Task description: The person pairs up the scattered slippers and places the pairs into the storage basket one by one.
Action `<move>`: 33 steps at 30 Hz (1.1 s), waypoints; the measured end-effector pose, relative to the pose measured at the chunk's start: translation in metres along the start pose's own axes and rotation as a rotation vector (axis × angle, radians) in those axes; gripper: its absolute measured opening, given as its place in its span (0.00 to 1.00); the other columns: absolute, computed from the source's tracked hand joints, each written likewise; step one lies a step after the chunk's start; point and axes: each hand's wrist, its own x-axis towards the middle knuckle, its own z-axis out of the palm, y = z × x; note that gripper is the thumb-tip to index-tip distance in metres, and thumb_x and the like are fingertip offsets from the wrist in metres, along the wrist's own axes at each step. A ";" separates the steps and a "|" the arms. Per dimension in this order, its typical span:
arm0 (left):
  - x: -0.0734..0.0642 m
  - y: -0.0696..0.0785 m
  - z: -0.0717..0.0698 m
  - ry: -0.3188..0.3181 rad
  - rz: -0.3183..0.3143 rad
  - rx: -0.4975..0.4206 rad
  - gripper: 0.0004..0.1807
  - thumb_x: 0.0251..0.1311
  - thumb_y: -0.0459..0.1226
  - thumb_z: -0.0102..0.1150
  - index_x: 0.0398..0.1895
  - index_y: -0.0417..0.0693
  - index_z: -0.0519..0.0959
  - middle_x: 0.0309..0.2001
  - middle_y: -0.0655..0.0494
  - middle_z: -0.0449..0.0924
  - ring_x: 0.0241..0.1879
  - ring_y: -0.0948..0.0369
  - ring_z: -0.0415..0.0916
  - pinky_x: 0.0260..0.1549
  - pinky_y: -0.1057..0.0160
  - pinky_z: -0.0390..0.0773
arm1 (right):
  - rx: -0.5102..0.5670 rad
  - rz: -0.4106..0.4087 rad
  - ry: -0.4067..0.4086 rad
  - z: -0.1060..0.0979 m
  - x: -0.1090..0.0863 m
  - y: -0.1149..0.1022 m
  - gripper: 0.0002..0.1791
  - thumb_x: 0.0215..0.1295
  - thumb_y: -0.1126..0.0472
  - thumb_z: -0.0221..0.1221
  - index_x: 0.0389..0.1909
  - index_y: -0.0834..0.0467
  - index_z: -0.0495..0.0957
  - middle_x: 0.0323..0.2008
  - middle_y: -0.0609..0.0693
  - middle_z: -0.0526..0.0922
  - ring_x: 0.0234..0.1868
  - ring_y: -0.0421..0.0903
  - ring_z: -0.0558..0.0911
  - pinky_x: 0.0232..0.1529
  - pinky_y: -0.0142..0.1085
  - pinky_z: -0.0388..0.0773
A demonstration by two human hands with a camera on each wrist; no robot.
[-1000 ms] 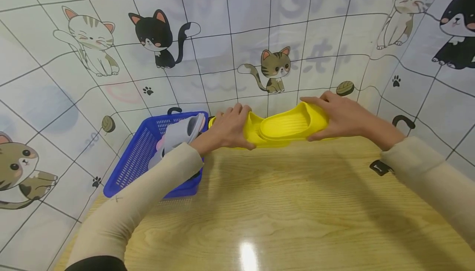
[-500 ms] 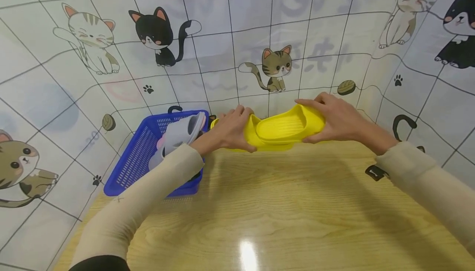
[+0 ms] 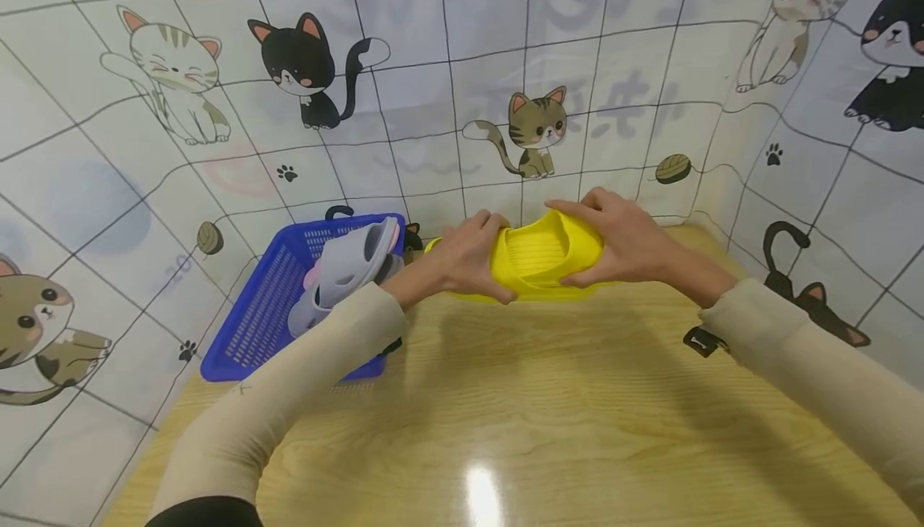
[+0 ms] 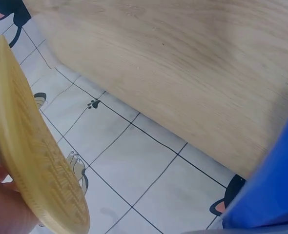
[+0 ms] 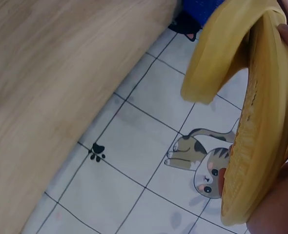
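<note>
Both hands hold a yellow slipper (image 3: 534, 253) up near the back wall in the head view. My left hand (image 3: 472, 254) lies across its strap end and grips it, thumb toward me. At the heel end my right hand (image 3: 624, 242) pinches it between thumb and fingers. The footbed faces up, and a yellow edge shows below it. In the left wrist view the patterned sole (image 4: 51, 161) is visible, with part of a hand (image 4: 7, 204) at its side. Yellow slipper parts (image 5: 266, 112) curve with a gap between them in the right wrist view.
A blue basket (image 3: 245, 334) stands at the left, holding grey slippers (image 3: 350, 262) and something pink. The wooden table (image 3: 577, 415) spreads below the hands. Cat-print sheeting (image 3: 419, 126) covers the walls. A small black item (image 3: 703, 341) lies by the right sleeve.
My right hand has moved left toward my left hand, which has shifted slightly right. The stretch of yellow slipper showing between them has become shorter. The basket has stayed in place.
</note>
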 end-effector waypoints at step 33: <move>-0.007 -0.003 -0.011 -0.008 0.001 -0.021 0.54 0.36 0.68 0.70 0.66 0.52 0.64 0.51 0.57 0.69 0.42 0.62 0.68 0.36 0.59 0.74 | 0.010 0.058 -0.085 0.002 0.000 -0.011 0.70 0.27 0.24 0.74 0.77 0.39 0.54 0.51 0.51 0.75 0.39 0.47 0.74 0.35 0.42 0.73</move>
